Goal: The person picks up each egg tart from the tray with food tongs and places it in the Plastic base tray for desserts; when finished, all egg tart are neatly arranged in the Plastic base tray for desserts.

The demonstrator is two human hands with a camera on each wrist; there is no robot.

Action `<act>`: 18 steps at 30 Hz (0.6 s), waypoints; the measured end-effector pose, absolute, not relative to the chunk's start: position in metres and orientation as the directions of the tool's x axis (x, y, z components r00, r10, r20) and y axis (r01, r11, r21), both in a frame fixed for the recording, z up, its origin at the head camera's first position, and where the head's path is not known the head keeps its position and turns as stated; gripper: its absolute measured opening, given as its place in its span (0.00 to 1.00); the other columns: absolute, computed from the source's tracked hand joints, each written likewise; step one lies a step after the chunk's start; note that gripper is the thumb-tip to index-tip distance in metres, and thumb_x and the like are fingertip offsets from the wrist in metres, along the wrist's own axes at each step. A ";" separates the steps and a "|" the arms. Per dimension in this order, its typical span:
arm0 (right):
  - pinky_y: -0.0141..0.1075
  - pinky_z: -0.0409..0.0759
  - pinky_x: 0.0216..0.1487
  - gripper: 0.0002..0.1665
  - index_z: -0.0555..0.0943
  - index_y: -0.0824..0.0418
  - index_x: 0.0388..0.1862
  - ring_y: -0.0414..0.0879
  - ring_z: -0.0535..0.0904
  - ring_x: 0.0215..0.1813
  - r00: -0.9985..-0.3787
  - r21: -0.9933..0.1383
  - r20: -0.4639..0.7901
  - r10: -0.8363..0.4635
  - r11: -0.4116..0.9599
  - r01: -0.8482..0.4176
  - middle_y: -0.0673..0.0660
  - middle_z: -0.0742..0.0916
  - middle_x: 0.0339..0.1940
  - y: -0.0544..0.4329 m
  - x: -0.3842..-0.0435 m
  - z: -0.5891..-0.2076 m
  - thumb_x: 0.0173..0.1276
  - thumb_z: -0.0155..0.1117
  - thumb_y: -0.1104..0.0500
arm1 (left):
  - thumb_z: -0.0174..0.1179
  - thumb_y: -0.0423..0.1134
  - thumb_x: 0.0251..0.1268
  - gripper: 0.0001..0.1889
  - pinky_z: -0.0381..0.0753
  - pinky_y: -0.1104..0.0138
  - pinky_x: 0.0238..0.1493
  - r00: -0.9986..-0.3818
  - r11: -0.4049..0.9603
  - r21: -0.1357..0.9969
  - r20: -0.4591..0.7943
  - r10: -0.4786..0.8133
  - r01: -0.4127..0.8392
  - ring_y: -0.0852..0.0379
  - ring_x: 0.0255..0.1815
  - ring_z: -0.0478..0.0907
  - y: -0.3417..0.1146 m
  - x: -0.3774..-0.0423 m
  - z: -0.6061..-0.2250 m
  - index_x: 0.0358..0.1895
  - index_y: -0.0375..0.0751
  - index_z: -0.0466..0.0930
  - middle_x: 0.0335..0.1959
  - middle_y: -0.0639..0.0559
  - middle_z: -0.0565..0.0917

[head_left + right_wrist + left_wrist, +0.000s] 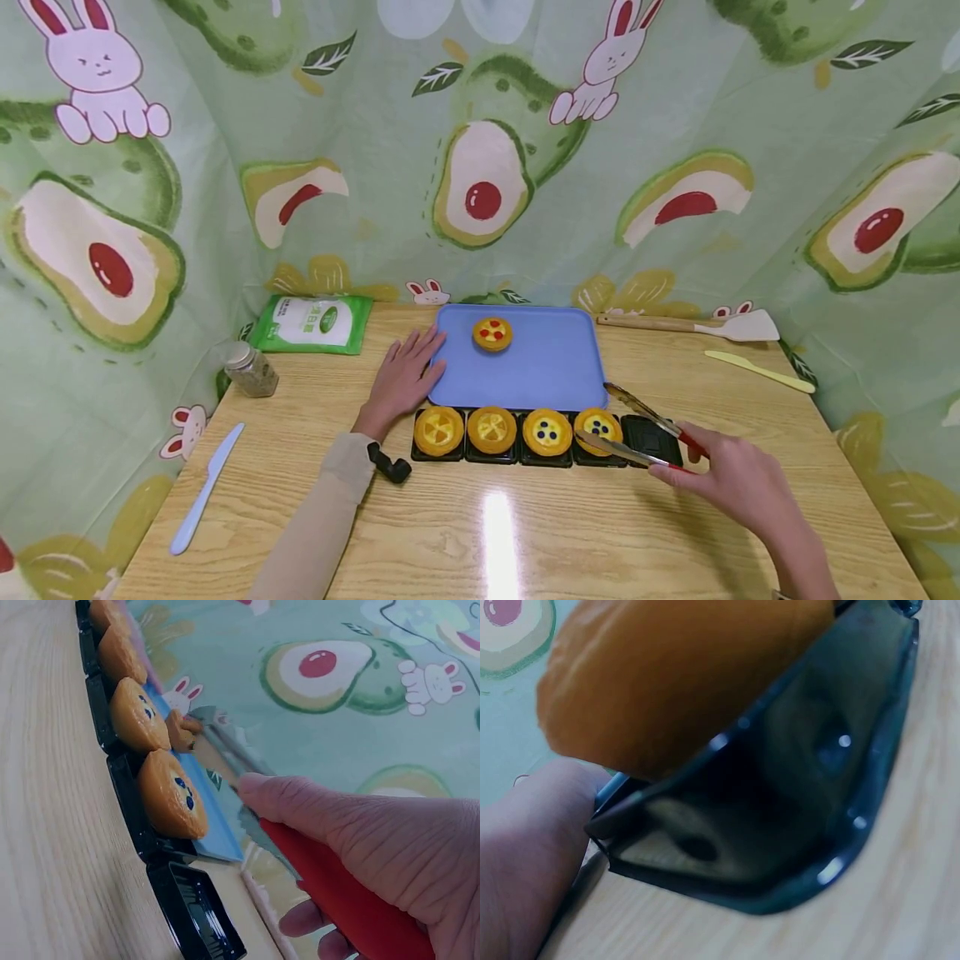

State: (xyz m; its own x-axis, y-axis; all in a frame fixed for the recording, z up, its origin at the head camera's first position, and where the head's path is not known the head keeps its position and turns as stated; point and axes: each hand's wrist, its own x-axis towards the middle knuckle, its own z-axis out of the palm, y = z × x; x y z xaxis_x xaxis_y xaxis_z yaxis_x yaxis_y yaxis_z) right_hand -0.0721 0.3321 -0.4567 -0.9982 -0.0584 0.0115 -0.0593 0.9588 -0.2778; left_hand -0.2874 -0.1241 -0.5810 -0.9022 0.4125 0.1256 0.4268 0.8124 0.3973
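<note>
My left hand (pixel 405 379) lies flat with fingers spread over the left edge of a blue tray (pixel 555 350). On that tray sits an egg tart (pixel 492 334) with red toppings. My right hand (pixel 738 479) grips tongs (pixel 637 454) by their red handles (pixel 352 900). The arms of the tongs are spread, their tips near the blueberry-topped tart (pixel 597 429) at the right of the row. Another blueberry-topped tart (pixel 547 432) and two yellow-topped tarts (pixel 438 432) stand to its left in black plastic cups. At the row's right end, a black cup (pixel 651 440) contains no tart.
A green-and-white packet (pixel 318 325) and a lidded jar (pixel 252 371) stand at the back left, with a blue knife (pixel 206 492) nearer. At the back right lie a spatula (pixel 690 326) and a yellow knife (pixel 760 371). Patterned cloth (pixel 390 208) surrounds the table's back and sides.
</note>
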 end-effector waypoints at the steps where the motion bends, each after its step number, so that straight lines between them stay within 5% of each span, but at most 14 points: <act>1: 0.37 0.60 0.19 0.36 0.83 0.55 0.42 0.42 0.65 0.22 -0.998 -0.280 0.013 -0.056 0.958 -0.058 0.47 0.76 0.25 0.331 -0.074 -0.456 0.58 0.73 0.25 | 0.37 0.62 0.85 0.33 0.39 0.45 0.83 -0.902 0.813 0.395 0.124 0.413 0.427 0.46 0.87 0.43 -0.124 -0.287 -0.581 0.86 0.60 0.51 0.87 0.61 0.49; 10: 0.37 0.56 0.19 0.33 0.76 0.53 0.35 0.43 0.63 0.20 -0.998 -0.296 0.043 -0.051 0.953 -0.061 0.48 0.70 0.20 0.320 -0.088 -0.455 0.63 0.70 0.26 | 0.38 0.61 0.85 0.33 0.39 0.45 0.83 -0.903 0.813 0.400 0.119 0.413 0.424 0.45 0.87 0.43 -0.124 -0.286 -0.578 0.86 0.59 0.52 0.87 0.59 0.49; 18: 0.37 0.59 0.17 0.35 0.81 0.56 0.45 0.43 0.65 0.19 -0.993 -0.265 0.106 -0.054 0.961 -0.081 0.49 0.76 0.24 0.312 -0.101 -0.461 0.62 0.71 0.27 | 0.39 0.61 0.85 0.33 0.39 0.44 0.83 -0.902 0.811 0.400 0.127 0.412 0.427 0.45 0.87 0.44 -0.124 -0.286 -0.577 0.86 0.58 0.52 0.87 0.59 0.50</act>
